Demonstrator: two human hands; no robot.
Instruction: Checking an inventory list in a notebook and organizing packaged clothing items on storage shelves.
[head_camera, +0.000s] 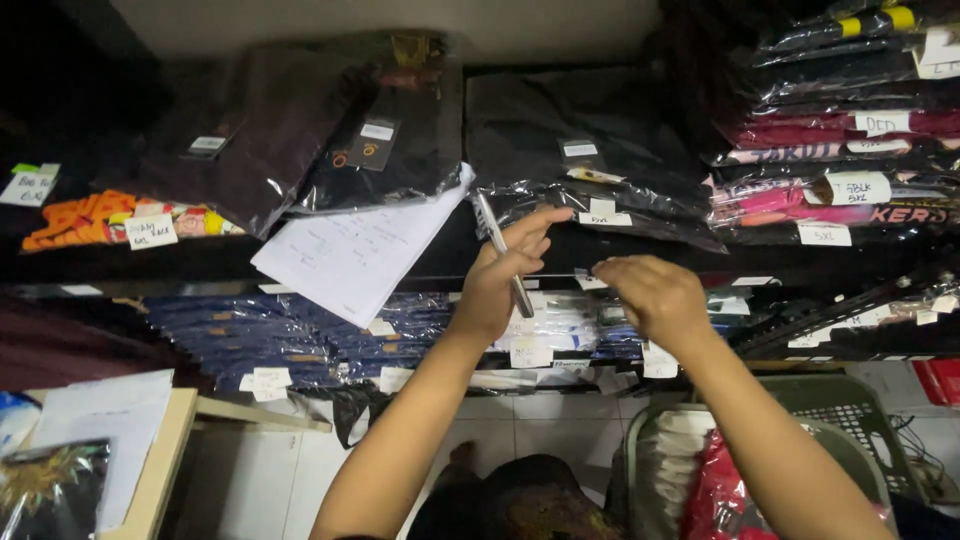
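My left hand (500, 280) is raised to the shelf edge and grips a silver pen (500, 250) that points up and left. My right hand (650, 295) hovers beside it, fingers curled down at the small white size labels (603, 213) on the shelf front; whether it pinches one I cannot tell. Above both hands lie black folded garments in clear plastic bags (590, 150). A white sheet of paper (355, 255) with handwriting hangs off the upper shelf just left of my left hand.
Shelves hold stacks of bagged clothing: black and maroon at top left (270, 130), pink and dark at right (840, 130), blue on the lower shelf (260, 335). A grey laundry basket (830, 410) with bagged items stands on the floor at right. A wooden table edge (165, 450) sits at left.
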